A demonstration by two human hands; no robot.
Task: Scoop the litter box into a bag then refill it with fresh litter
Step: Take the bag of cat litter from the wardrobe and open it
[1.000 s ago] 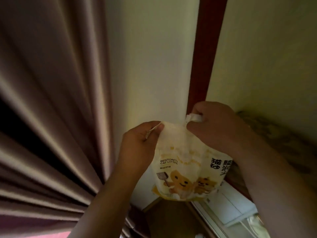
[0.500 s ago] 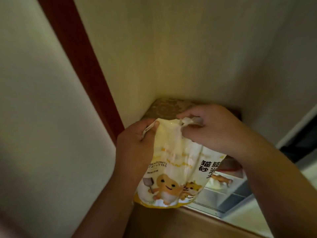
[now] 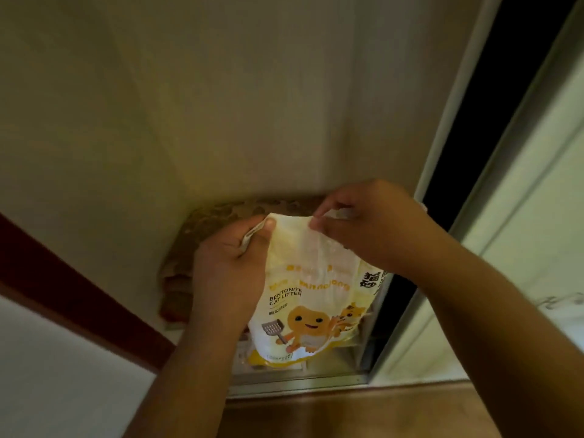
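Observation:
A yellow and white bag of bentonite cat litter (image 3: 311,298), printed with cartoon cats and a scoop, hangs in the air in front of me at the middle of the view. My left hand (image 3: 229,267) grips its top left corner, thumb on the front. My right hand (image 3: 373,226) pinches the top right edge between thumb and fingers. The bag's mouth is stretched between both hands. No litter box is visible.
A patterned brown mat or cloth (image 3: 202,235) lies behind the bag against a cream wall (image 3: 221,105). A sliding door with a metal frame (image 3: 455,121) and track (image 3: 297,382) stands at the right. A dark red strip (image 3: 63,292) crosses the lower left.
The camera has swung right: the curtain and red strip slid away left and the sliding door came into view. Both hands have kept their hold on the bag's top, now spread a little wider.

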